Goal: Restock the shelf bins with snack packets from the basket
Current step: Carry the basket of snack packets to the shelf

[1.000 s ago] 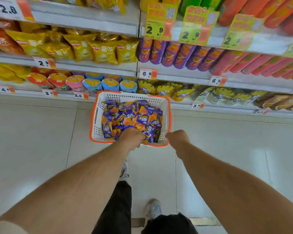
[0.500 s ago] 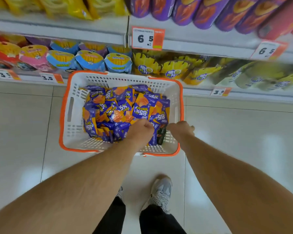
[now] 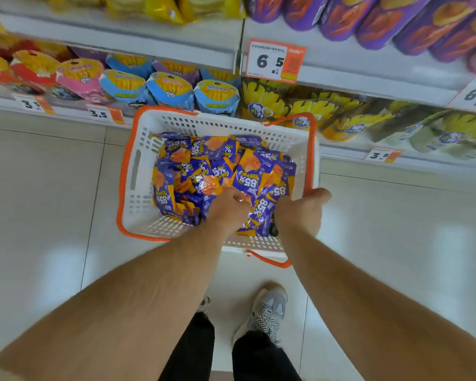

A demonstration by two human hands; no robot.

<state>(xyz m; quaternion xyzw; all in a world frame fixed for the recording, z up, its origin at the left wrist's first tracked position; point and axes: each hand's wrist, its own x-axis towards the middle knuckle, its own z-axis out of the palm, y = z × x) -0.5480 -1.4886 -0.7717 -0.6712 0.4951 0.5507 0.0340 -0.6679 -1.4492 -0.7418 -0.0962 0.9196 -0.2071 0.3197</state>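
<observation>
1. Two shoes (image 3: 268,312) stand on the pale tiled floor (image 3: 39,215).
2. The left hand (image 3: 228,209) digs into the snack packets (image 3: 217,171), fingers curled among them; whether it grips one I cannot tell.
3. The right hand (image 3: 302,211) grips the near right rim of the white basket (image 3: 138,174), which sits on the floor.
4. Beyond it, shelves hold blue bags (image 3: 171,90) and a price tag (image 3: 275,61).

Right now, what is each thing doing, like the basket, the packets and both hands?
basket: on the floor, heaped with packets.
snack packets: piled loose in the basket, none lifted out.
left hand: down in the pile, fingers curled round packets.
right hand: reaching into the basket's right side; grip hidden.
price tag: on the shelf edge, reads 6.5.
</observation>
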